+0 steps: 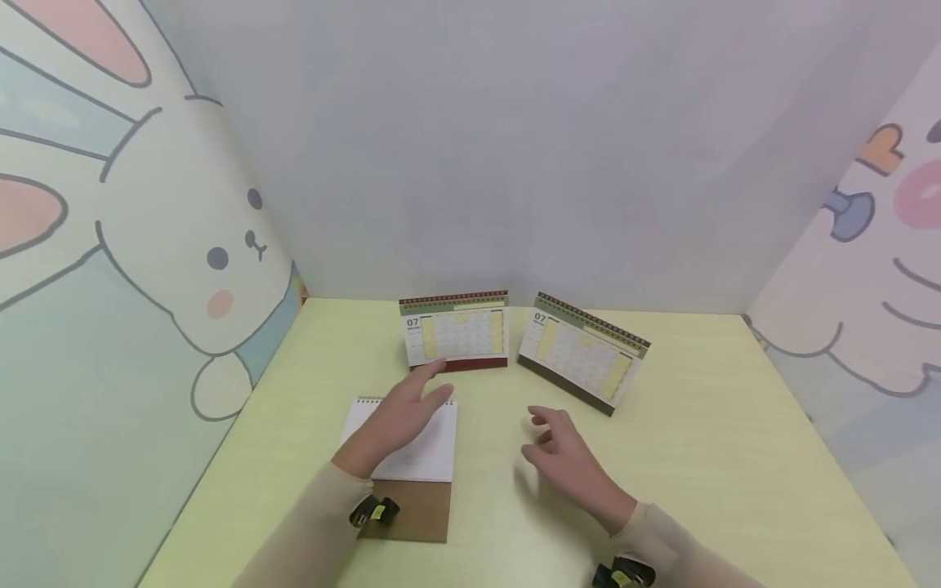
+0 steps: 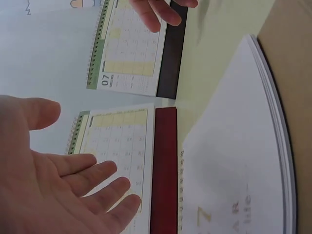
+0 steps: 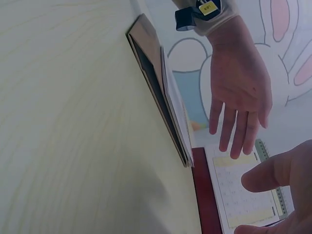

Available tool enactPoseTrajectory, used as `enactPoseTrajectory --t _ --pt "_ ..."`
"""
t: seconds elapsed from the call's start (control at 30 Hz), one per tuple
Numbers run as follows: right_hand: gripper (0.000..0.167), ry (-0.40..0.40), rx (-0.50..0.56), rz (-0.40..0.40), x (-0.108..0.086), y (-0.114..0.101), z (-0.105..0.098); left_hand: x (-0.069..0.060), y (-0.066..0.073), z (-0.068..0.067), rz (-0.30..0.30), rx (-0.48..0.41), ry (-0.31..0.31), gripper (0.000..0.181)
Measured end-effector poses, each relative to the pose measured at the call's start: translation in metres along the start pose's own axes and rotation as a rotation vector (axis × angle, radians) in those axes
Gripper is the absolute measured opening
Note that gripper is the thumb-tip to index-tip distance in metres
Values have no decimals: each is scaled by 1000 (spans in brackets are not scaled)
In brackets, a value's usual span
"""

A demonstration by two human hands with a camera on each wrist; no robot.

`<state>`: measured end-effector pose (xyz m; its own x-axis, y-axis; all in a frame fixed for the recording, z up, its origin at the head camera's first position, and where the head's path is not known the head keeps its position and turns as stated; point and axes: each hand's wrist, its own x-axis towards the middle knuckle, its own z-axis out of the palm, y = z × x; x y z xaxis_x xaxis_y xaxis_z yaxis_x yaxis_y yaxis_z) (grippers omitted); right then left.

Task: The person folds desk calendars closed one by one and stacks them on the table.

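My left hand (image 1: 407, 410) hovers over a desk calendar (image 1: 419, 457) that lies nearly flat, its white page and brown cardboard base showing. Its fingers are extended and hold nothing, as the left wrist view also shows. Behind it stands a desk calendar with a red base (image 1: 470, 331), open at a page marked 07. To the right, a second standing calendar with a dark base (image 1: 581, 351) is turned at an angle, also at 07. My right hand (image 1: 569, 457) is above the table in front of that one, fingers loosely bent, with nothing in them.
The pale yellow table (image 1: 735, 457) meets a plain light wall (image 1: 515, 163) at the back. A side wall with a cartoon rabbit (image 1: 184, 212) borders the left, and another printed wall (image 1: 867, 327) borders the right. Each wrist wears a small dark device.
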<state>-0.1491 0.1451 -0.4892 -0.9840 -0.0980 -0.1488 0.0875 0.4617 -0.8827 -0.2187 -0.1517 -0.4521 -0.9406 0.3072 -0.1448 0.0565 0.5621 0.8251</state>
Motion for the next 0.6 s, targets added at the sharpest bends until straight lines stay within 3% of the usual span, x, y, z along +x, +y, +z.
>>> enactPoseTrajectory --t 0.23,0.4,0.6 --pt "79 80 14 49 -10 15 -25 26 12 26 65 -166 -47 70" --pt "74 124 14 50 -13 24 -41 42 20 40 85 -228 -72 71" --pt "67 273 17 -5 -2 62 -50 62 27 52 119 -314 -110 72"
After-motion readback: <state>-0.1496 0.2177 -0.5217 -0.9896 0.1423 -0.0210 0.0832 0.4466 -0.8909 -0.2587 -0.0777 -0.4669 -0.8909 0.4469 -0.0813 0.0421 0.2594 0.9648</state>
